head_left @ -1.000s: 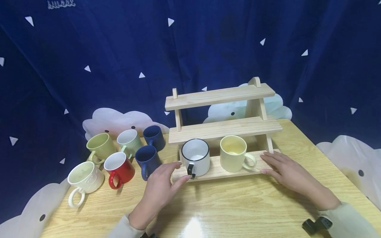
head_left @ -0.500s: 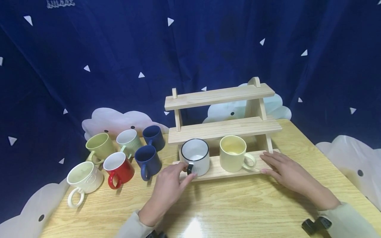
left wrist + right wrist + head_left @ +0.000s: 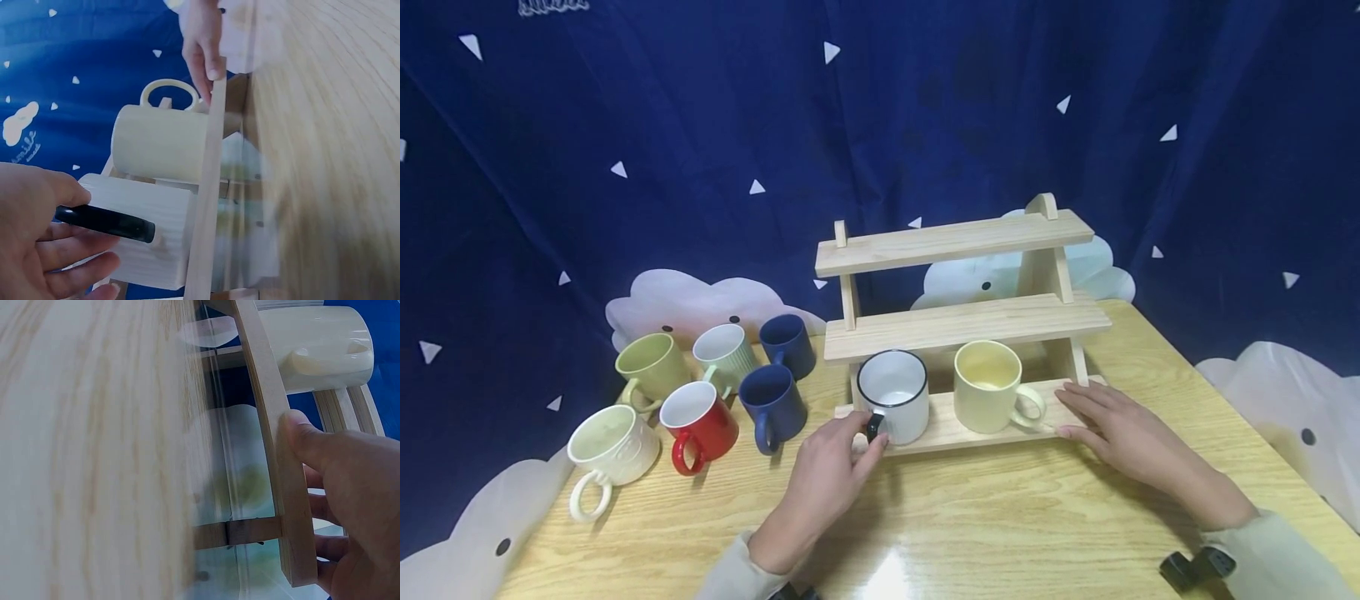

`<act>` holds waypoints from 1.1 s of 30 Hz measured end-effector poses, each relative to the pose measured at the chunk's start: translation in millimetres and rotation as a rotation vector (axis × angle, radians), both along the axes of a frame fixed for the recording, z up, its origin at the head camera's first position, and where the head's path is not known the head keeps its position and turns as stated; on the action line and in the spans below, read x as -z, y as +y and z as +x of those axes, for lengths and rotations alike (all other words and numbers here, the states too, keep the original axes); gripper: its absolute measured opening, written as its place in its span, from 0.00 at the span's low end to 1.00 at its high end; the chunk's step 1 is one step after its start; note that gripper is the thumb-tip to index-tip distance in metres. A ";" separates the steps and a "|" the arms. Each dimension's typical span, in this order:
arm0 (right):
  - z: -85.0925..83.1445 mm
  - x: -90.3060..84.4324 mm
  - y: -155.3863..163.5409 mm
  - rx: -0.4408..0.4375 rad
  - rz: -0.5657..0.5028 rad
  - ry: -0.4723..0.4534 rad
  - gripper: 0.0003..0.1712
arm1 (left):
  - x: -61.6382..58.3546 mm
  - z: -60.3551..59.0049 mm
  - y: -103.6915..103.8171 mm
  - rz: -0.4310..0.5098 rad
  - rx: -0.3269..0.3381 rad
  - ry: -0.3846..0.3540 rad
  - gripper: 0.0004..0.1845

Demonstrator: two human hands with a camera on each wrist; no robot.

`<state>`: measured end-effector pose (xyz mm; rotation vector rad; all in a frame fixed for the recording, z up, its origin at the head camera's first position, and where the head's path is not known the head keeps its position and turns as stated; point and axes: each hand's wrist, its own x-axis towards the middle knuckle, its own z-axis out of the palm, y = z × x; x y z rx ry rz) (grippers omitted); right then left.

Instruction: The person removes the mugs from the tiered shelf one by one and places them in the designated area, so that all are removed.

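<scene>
On the rack's (image 3: 958,433) bottom shelf, your left hand (image 3: 827,483) pinches the white mug's (image 3: 895,396) black handle (image 3: 103,222); your right hand (image 3: 1120,433), fingers flat, steadies the rack. Tugging sideways could knock the cream mug (image 3: 988,387) just beside it.

The left hand (image 3: 831,467) reaches forward from the near edge, thumb and fingers (image 3: 69,250) curled in a pinch. The right hand (image 3: 1120,433) lies flat and palm down to the right, fingers (image 3: 1078,400) straight, thumb (image 3: 312,440) pressing.
</scene>
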<state>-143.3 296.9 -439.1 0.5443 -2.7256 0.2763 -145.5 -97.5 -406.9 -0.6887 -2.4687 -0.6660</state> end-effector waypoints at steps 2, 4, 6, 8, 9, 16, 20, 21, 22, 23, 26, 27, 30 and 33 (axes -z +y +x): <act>0.0 0.1 -0.2 0.004 -0.001 0.001 0.32 | -1.3 0.7 -1.6 0.024 0.003 -0.060 0.11; -0.1 -0.2 -0.2 0.006 -0.004 0.003 0.32 | -3.3 0.8 -3.5 0.057 0.015 -0.121 0.10; -0.4 -0.8 -0.1 0.004 -0.004 0.007 0.32 | -4.9 0.6 -5.9 0.092 0.039 -0.187 0.09; -0.8 -0.9 0.4 0.005 -0.002 0.006 0.32 | -5.8 0.0 -8.6 0.130 0.068 -0.242 0.09; -0.9 -1.0 0.5 0.006 0.001 0.006 0.32 | -6.2 0.0 -10.1 0.144 0.081 -0.263 0.09; -0.5 0.6 1.6 0.008 0.008 -0.002 0.32 | -6.1 2.2 -17.9 0.199 0.099 -0.304 0.08; -0.2 1.4 0.8 0.008 0.009 -0.002 0.32 | -3.9 3.8 -22.6 0.242 0.083 -0.296 0.07; -0.1 1.5 0.5 0.008 0.009 -0.002 0.32 | -3.2 4.3 -24.3 0.253 0.077 -0.295 0.07; 0.0 1.6 0.4 0.008 0.008 -0.002 0.32 | -2.6 4.8 -26.1 0.265 0.072 -0.297 0.07; 0.2 1.6 0.3 0.009 0.009 -0.002 0.32 | -2.3 5.4 -28.0 0.279 0.070 -0.300 0.07; 0.4 1.4 0.1 0.010 0.009 -0.002 0.32 | -1.3 6.9 -34.3 0.321 0.061 -0.312 0.07; 0.5 1.3 0.1 0.010 0.008 -0.003 0.32 | -1.4 7.4 -36.4 0.335 0.057 -0.317 0.08; 0.4 1.0 0.1 0.009 0.006 -0.002 0.32 | -1.3 8.8 -43.0 0.378 0.045 -0.337 0.08; 0.0 0.8 0.4 0.007 0.005 0.003 0.32 | -1.6 10.9 -50.0 0.407 0.019 -0.349 0.08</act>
